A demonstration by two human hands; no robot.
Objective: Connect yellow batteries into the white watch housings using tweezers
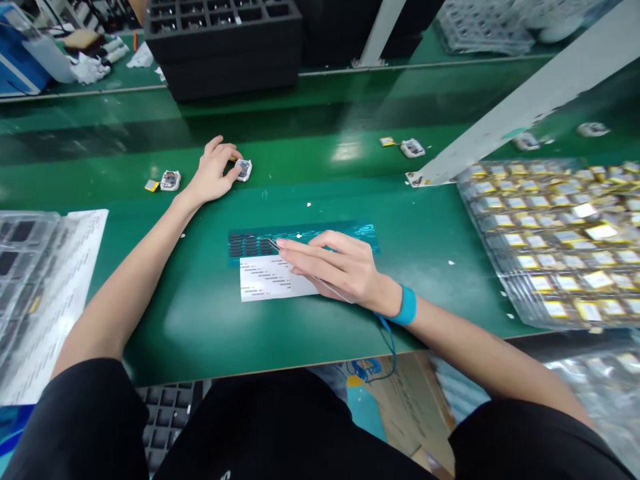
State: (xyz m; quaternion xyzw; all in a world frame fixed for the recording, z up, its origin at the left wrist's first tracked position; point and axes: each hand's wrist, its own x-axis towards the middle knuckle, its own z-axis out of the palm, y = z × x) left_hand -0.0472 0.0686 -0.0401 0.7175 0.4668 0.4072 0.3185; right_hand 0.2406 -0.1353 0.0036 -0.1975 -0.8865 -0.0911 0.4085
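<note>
My left hand (217,168) reaches to the back of the green bench, its thumb and fingers closed on a small white square device (244,170). In my right hand (335,265) is a pair of thin metal tweezers (320,281), their tips over a teal sheet (367,233) that bears rows of small black pads (244,245). A white printed paper (263,283) lies just in front of that sheet, partly under my right hand. A blue band circles my right wrist.
Similar devices lie along the bench at left (171,180) and right (413,148). Clear trays of yellow-edged parts (537,240) stand at right, beside a slanting white post (500,113). Black foam trays (225,53) stand on the back shelf; more trays (20,267) lie at left.
</note>
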